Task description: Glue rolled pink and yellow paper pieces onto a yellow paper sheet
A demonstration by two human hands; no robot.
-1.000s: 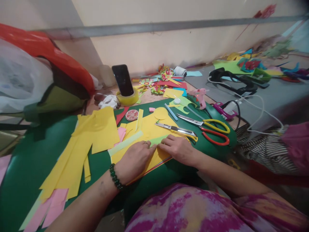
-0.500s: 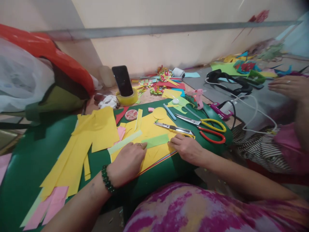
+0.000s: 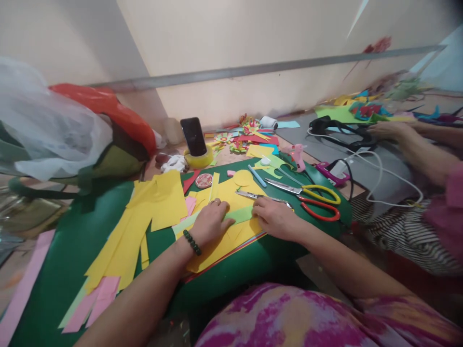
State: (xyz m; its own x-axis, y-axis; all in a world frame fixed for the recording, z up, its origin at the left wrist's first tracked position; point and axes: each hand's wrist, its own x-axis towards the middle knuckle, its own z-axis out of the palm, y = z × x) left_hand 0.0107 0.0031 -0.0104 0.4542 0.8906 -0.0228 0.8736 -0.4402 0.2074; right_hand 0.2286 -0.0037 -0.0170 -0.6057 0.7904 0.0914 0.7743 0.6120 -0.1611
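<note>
A light green paper strip (image 3: 241,215) lies across a stack of yellow paper sheets (image 3: 208,255). My left hand (image 3: 211,220), with a dark bead bracelet at the wrist, rests flat over the strip's left part, thumb apart from the fingers. At the strip's right end, the bent fingers of my right hand (image 3: 277,218) press together on the paper. Just beyond the hands is a utility knife (image 3: 249,194), partly covered by my right hand. A paler green strip (image 3: 184,223) reaches out left of my left hand. Scissors (image 3: 307,193) with yellow and red handles lie right of the knife.
On the green table (image 3: 231,284) are cut yellow papers (image 3: 144,226), pink strips (image 3: 104,299) and a blue stick (image 3: 256,175). Behind stand a phone (image 3: 193,136) in a tape roll (image 3: 204,159) and a pink glue gun (image 3: 297,156). Another person's hand (image 3: 388,131) is at the right.
My left hand has shifted forward along the green strip, its thumb now spread away from the fingers. My right hand stays at the right end. The camera view has tilted; the other person's hand moved left.
</note>
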